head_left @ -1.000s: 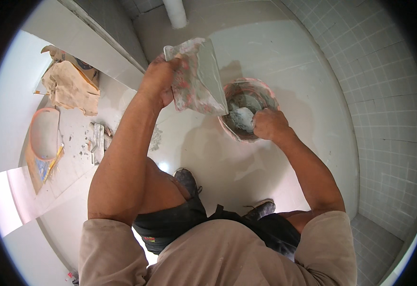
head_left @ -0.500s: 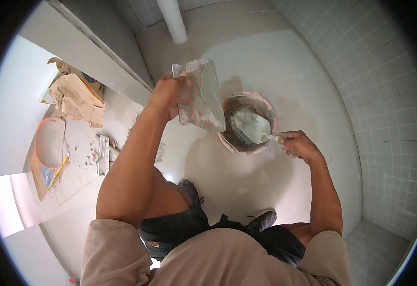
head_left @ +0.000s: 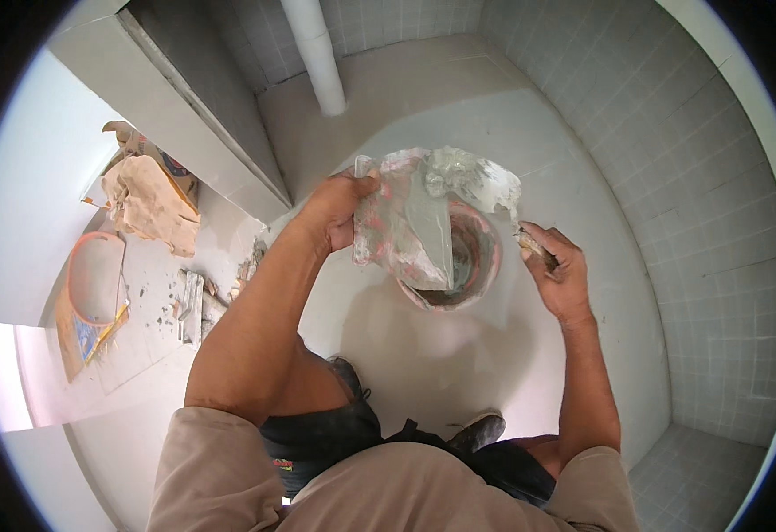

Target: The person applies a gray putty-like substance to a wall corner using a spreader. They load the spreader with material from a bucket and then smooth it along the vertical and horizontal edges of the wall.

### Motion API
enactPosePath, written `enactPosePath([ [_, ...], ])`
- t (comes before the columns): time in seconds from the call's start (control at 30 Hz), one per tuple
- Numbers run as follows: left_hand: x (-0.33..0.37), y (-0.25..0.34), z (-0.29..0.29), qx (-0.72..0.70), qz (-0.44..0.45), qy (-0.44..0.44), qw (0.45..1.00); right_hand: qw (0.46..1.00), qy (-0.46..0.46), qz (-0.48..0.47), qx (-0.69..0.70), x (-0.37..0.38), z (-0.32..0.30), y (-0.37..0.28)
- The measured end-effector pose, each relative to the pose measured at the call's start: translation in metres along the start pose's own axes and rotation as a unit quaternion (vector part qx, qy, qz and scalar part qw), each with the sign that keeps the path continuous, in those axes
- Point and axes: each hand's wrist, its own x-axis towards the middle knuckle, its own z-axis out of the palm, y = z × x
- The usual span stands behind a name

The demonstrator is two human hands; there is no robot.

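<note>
My left hand [head_left: 342, 209] is closed on the left edge of a flat board [head_left: 401, 232], pinkish and smeared with grey paste. In my right hand [head_left: 558, 270] is the handle of a trowel [head_left: 501, 184], its blade coated with wet grey paste. The blade lies at the board's upper right corner, and a lump of paste [head_left: 459, 170] sits where the two meet. Below them on the floor stands a round bucket [head_left: 487, 282], its rim and inside crusted with the same paste. The board hides the bucket's left part.
A white pipe [head_left: 315, 58] rises from the floor at the back, beside a low wall [head_left: 171, 115]. At the left lie a torn paper sack [head_left: 150, 208], an orange-rimmed piece [head_left: 70, 279] and several scraps [head_left: 195, 306]. A tiled wall [head_left: 672, 177] bounds the right side.
The trowel has come up out of the bucket with paste on its blade and over to the board. My left hand has moved the board right and slightly down, partly over the bucket.
</note>
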Motion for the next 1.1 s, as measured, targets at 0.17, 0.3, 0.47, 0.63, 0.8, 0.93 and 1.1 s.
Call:
enactPosePath([
  [0.17,-0.006,0.002,0.005,-0.033,0.004,-0.033,0.999,0.992,0.062,-0.036,-0.108,-0.011,0.017,-0.012],
  [0.3,-0.005,0.003,0.003,-0.075,-0.012,-0.039,0.996,0.989,0.071,-0.084,-0.094,-0.019,0.029,-0.003],
  [0.47,-0.006,-0.001,0.008,-0.159,-0.037,-0.054,0.985,0.988,0.080,-0.109,-0.068,-0.030,0.047,0.012],
  [0.63,-0.011,0.000,0.014,-0.168,-0.049,-0.044,0.984,0.982,0.104,-0.126,-0.089,-0.041,0.068,0.034],
  [0.8,-0.007,0.002,0.012,-0.136,-0.027,-0.031,0.990,0.971,0.144,-0.137,-0.132,-0.052,0.066,0.056],
  [0.93,-0.007,0.005,0.002,-0.146,-0.016,-0.051,0.988,0.980,0.167,-0.090,-0.052,-0.054,0.062,0.058],
  [1.1,-0.017,0.011,0.008,-0.121,-0.057,-0.098,0.986,0.978,0.161,-0.126,-0.033,-0.022,0.063,0.034],
])
